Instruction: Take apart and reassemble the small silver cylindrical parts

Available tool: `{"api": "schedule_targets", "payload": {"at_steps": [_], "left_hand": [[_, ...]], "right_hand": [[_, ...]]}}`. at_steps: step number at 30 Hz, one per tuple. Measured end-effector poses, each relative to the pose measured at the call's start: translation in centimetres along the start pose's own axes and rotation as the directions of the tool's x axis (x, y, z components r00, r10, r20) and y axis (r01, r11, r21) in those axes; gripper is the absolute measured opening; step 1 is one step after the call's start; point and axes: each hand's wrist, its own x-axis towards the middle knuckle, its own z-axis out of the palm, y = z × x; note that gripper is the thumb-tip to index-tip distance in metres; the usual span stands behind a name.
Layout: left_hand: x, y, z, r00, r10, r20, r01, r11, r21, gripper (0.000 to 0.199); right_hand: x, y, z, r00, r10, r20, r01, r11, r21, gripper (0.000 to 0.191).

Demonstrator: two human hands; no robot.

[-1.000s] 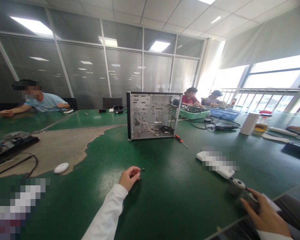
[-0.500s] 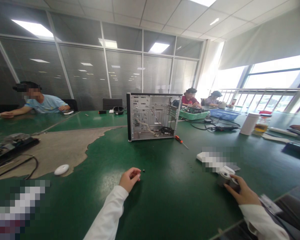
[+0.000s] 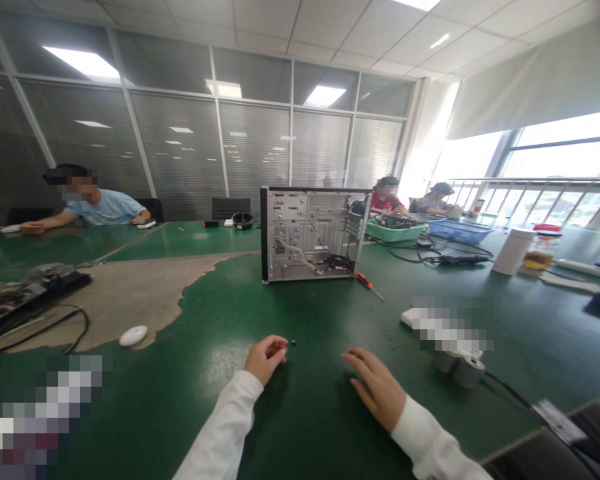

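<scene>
My left hand point(image 3: 267, 360) rests low over the green table point(image 3: 320, 307), its fingers curled in towards the thumb. Whatever those fingers hold, if anything, is hidden. Just past its fingertips lies a tiny dark piece point(image 3: 293, 343), too small to name. My right hand point(image 3: 377, 387) is open above the table to the right of that piece, palm down and fingers stretched out, with nothing in it. Beyond both hands an open computer case point(image 3: 313, 233) stands upright, its bare metal inside and some loose cables showing. A screwdriver point(image 3: 368, 283) with an orange-and-black handle lies at its right corner.
Right of my hand sit grey cylindrical objects point(image 3: 459, 368) with a black cable, beside a partly blurred white item point(image 3: 415, 317). Further off are a white cup point(image 3: 514, 251), green basket point(image 3: 397, 231) and blue basket point(image 3: 457, 230). A white disc point(image 3: 133, 335) lies left. Other people sit around the table.
My right hand has let go of the grey cylindrical object and moved left, towards the middle of the table. The left hand stays by the tiny piece. The view has shifted slightly.
</scene>
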Motion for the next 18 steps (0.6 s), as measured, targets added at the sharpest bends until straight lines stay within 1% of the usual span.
{"api": "schedule_targets", "payload": {"at_steps": [1, 2, 4, 5, 7, 10, 11, 13, 16, 18], "left_hand": [[0.0, 0.0, 0.0, 1.000, 0.002, 0.001, -0.002, 1.000, 0.001, 0.019], [0.0, 0.0, 0.0, 1.000, 0.003, 0.003, -0.003, 1.000, 0.001, 0.019], [0.0, 0.0, 0.0, 1.000, 0.006, 0.006, -0.006, 1.000, -0.001, 0.018], [0.0, 0.1, 0.0, 1.000, 0.008, 0.007, -0.008, 1.000, -0.003, 0.017], [0.0, 0.2, 0.0, 1.000, 0.012, 0.006, -0.012, 1.000, -0.007, 0.017], [0.0, 0.2, 0.0, 1.000, 0.017, 0.002, -0.017, 1.000, -0.008, 0.017], [-0.1, 0.3, 0.0, 1.000, 0.017, 0.001, -0.017, 1.000, -0.008, 0.017], [-0.1, 0.3, 0.0, 1.000, 0.012, -0.005, -0.012, 1.000, -0.009, 0.016], [0.0, 0.3, 0.0, 1.000, -0.003, -0.005, 0.002, 1.000, -0.016, 0.016], [0.0, 0.3, 0.0, 1.000, -0.009, -0.005, 0.009, 1.000, -0.014, 0.016]], "right_hand": [[1.4, -1.2, 0.6, 0.996, -0.044, 0.078, 0.042, 0.999, 0.025, 0.041], [2.8, -2.2, 1.2, 0.990, -0.066, 0.127, 0.063, 0.997, 0.033, 0.044], [5.5, -3.6, 2.7, 0.983, -0.093, 0.160, 0.089, 0.995, 0.034, 0.049], [6.7, -4.0, 3.6, 0.981, -0.108, 0.158, 0.104, 0.994, 0.034, 0.050], [8.7, -4.4, 5.4, 0.978, -0.160, 0.136, 0.154, 0.987, 0.051, 0.045], [10.5, -4.4, 7.5, 0.968, -0.242, 0.068, 0.234, 0.966, 0.111, 0.032], [10.6, -4.3, 7.8, 0.964, -0.261, 0.045, 0.254, 0.959, 0.129, 0.030], [10.3, -4.0, 7.9, 0.956, -0.293, 0.015, 0.287, 0.946, 0.148, 0.030], [8.4, -3.3, 6.6, 0.950, -0.312, -0.004, 0.309, 0.940, 0.147, 0.031], [6.5, -2.3, 5.4, 0.957, -0.290, -0.015, 0.290, 0.949, 0.127, 0.031]]}}
